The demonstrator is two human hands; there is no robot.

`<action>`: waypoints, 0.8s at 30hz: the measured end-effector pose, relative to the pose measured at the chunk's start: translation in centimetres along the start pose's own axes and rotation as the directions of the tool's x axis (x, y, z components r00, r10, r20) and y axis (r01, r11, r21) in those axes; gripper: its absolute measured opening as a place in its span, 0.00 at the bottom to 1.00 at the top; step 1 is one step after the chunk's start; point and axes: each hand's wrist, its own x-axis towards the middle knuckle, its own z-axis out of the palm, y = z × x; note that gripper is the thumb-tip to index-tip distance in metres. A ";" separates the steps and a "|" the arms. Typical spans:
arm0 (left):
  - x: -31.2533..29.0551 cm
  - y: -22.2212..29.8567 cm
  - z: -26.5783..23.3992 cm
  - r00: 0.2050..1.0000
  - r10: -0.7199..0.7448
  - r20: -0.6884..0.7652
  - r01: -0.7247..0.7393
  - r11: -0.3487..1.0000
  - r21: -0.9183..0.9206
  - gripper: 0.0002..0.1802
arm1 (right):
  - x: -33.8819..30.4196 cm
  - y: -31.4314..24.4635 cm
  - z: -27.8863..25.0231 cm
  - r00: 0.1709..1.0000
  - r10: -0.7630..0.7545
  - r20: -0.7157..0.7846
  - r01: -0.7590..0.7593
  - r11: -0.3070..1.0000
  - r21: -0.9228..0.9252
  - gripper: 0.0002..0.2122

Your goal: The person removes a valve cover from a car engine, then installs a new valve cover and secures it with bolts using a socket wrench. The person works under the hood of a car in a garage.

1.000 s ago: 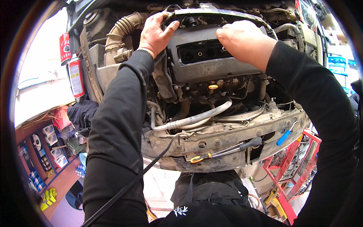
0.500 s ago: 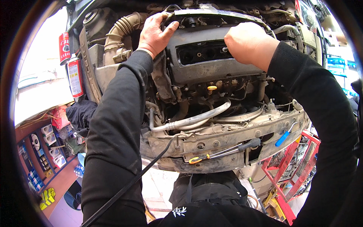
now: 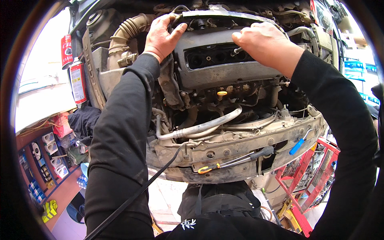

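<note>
In front of me is a car's engine bay, with a dusty grey engine cover [image 3: 216, 78] that has a long dark opening [image 3: 224, 58]. My right hand [image 3: 266, 46] is closed in a fist over the opening's right end. From under it pokes a short piece of a metal tool [image 3: 237, 51]; the rest is hidden by the hand. My left hand [image 3: 163, 38] rests at the cover's upper left corner, thumb apart from the fingers, beside the end of a long dark strip [image 3: 228, 14]. A ribbed intake hose [image 3: 127, 34] curves just left of it.
On the front crossmember [image 3: 224, 154] lie pliers with orange grips [image 3: 206, 169], a dark-handled tool [image 3: 262, 153] and a blue screwdriver [image 3: 297, 147]. Spray cans [image 3: 78, 82] stand at left. A black cable [image 3: 138, 192] crosses my left forearm. A red tool cart [image 3: 308, 176] is at lower right.
My right hand has turned and shifted slightly left, its wrist swinging outward to the right, and more of the metal tool's surroundings show. My left hand stays in place.
</note>
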 end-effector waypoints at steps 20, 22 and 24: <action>0.1 -0.9 0.2 1.000 0.029 0.000 -0.029 1.000 0.007 0.35 | -11.4 -3.4 -0.4 0.964 0.237 0.123 -0.267 0.837 0.477 0.08; 0.2 -0.9 0.1 1.000 0.025 0.010 -0.025 1.000 -0.009 0.35 | -11.5 -4.4 0.6 0.971 0.232 0.055 -0.229 0.844 0.485 0.08; 0.2 -0.9 0.2 1.000 -0.008 0.029 0.009 0.999 -0.050 0.35 | -11.3 -5.1 1.3 0.970 0.228 0.084 -0.241 0.851 0.467 0.07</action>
